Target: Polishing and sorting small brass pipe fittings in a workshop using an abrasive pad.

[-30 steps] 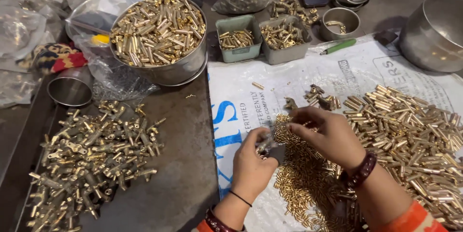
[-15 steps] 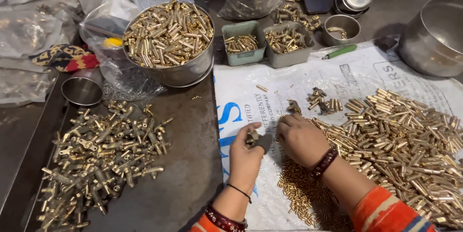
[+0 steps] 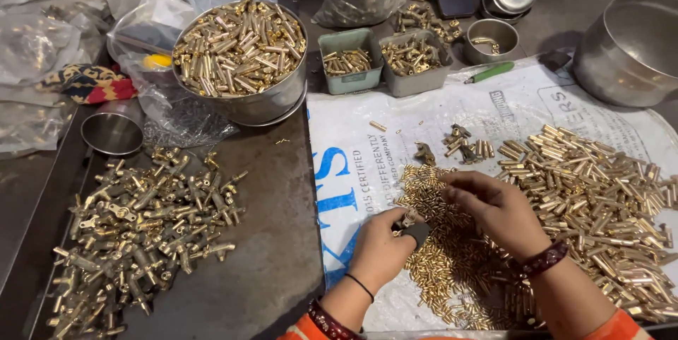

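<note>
Over the heap of small brass pins [image 3: 452, 269], the left hand [image 3: 381, 252] pinches a dark fitting [image 3: 413, 228] while the right hand's [image 3: 498, 213] loosely curled, empty fingers [image 3: 459, 195] should pick one pin squarely.

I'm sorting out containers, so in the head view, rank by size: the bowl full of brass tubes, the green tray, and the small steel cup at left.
1. Bowl of brass tubes
2. Small steel cup
3. Green tray; close to the cup, so that order is unsure.

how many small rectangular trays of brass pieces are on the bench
2. The green tray sits just right of the big steel bowl; the grey tray stands beside it on its right. Bags at the back could hide more.
</note>
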